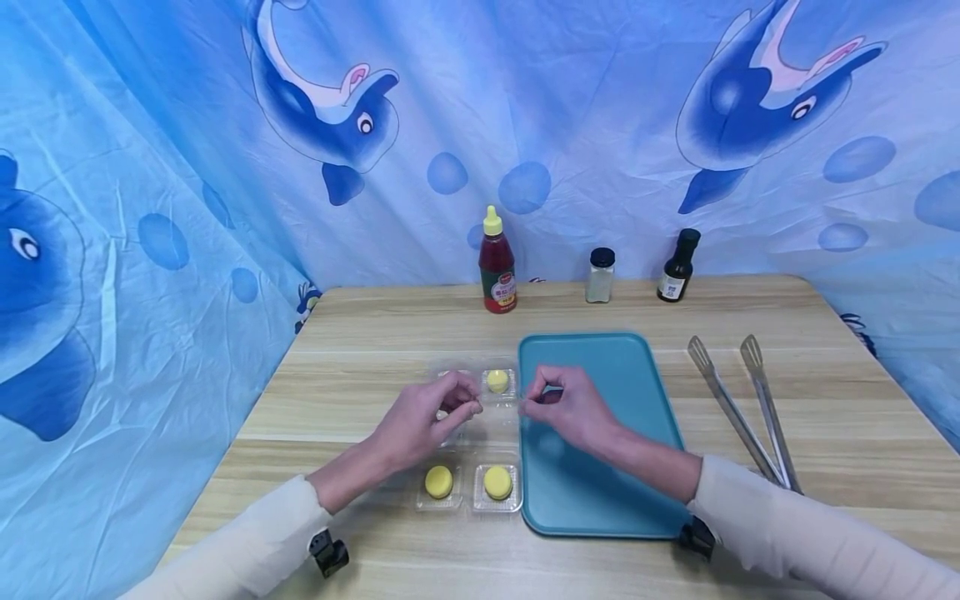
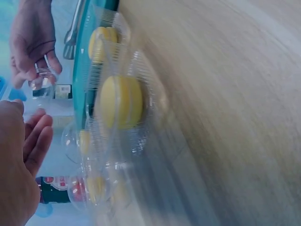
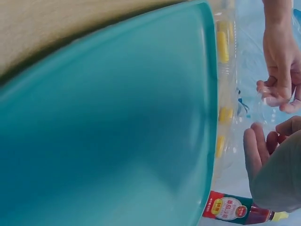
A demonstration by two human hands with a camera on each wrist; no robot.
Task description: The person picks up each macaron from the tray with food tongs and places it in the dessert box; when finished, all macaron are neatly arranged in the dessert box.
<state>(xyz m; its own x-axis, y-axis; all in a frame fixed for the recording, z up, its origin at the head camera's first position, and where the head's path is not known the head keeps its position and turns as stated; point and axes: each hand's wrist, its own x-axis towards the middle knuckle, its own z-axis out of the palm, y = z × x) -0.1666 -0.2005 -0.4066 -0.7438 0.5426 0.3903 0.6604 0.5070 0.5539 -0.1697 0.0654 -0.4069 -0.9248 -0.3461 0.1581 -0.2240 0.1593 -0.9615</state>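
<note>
My left hand (image 1: pixel 431 417) and right hand (image 1: pixel 566 408) face each other above the table, thumbs and fingertips pinching a small clear plastic piece (image 2: pixel 42 84) between them. Its exact shape is hard to see. Yellow macarons sit in clear plastic boxes below and around the hands. Nearest me are a left macaron (image 1: pixel 438 482) and a right macaron (image 1: pixel 498 482); a farther macaron (image 1: pixel 497 381) shows between the hands. My left hand partly covers another box at the back left. Under my right hand and forearm lies a teal tray (image 1: pixel 600 508).
Metal tongs (image 1: pixel 772 417) lie spread right of the tray. At the back stand a red sauce bottle (image 1: pixel 498 267) with a yellow cap, a black-lidded jar (image 1: pixel 600 275) and a small dark bottle (image 1: pixel 678 267). A blue dolphin-print curtain (image 1: pixel 585 100) hangs behind the wooden table (image 1: pixel 352 333).
</note>
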